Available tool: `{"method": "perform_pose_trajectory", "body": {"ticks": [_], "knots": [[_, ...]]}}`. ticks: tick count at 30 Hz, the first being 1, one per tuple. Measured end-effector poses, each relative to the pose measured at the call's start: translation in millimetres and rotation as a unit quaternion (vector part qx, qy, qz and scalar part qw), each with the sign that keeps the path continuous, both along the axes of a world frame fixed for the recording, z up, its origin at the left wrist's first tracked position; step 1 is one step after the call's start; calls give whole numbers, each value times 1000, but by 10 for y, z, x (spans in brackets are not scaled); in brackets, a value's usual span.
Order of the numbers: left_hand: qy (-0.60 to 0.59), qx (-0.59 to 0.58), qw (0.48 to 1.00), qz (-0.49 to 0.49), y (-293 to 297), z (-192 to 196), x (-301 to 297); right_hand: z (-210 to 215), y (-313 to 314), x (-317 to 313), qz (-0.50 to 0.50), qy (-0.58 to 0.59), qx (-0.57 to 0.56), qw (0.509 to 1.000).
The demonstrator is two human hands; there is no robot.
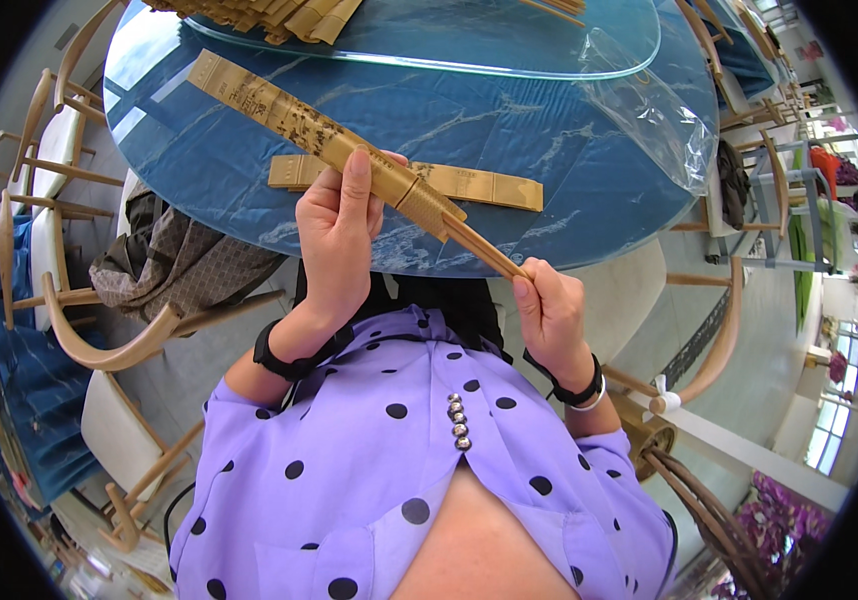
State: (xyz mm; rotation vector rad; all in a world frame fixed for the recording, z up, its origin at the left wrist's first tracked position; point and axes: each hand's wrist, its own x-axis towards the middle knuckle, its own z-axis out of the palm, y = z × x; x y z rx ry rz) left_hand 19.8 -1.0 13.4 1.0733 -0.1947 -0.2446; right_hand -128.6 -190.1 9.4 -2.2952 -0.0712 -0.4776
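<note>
My left hand (337, 225) is closed round a long gold paper chopstick sleeve (279, 115) with dark printing, thumb on top. The sleeve slants from far left to near right, above the table's near edge. Wooden chopsticks (484, 248) stick out of its near right end. Their outer tips are pinched between the thumb and fingers of my right hand (552, 310). How far they reach inside the sleeve is hidden. Beneath the held sleeve, more gold chopstick sleeves (489, 188) lie flat on the table, partly covered by my left hand.
The round table (179, 150) has a blue marble-patterned top. A glass turntable (469, 45) on it bears a pile of gold sleeves (269, 18) and some loose chopsticks (557, 8). A clear plastic bag (649, 120) lies at the right. Wooden chairs (114, 350) stand around, one holding a patterned cloth item (174, 255).
</note>
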Motion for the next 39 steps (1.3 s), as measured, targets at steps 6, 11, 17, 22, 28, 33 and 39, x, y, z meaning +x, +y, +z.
{"method": "perform_pose_trajectory", "body": {"ticks": [6, 11, 17, 22, 28, 33, 39], "knots": [[-26, 18, 1000, -6, -19, 27, -37, -11, 75, -33, -17, -3, 64, 998], [-23, 15, 999, -31, -21, -15, -97, -25, 164, -34, -26, 18, 107, 994], [-11, -40, 998, -42, 56, 23, 17, -49, 157, -53, -23, 33, 119, 992], [-50, 13, 999, -16, -19, -13, -87, -78, 168, -91, -28, 31, 106, 994], [-37, 0, 999, -13, -24, -45, -47, -83, 163, -68, -23, 21, 96, 995], [-41, 2, 999, 6, 28, 18, -13, -83, 125, -84, -31, 17, 66, 997], [-66, 39, 997, 9, 43, -101, -15, -27, 163, -62, -28, 20, 75, 997]]}}
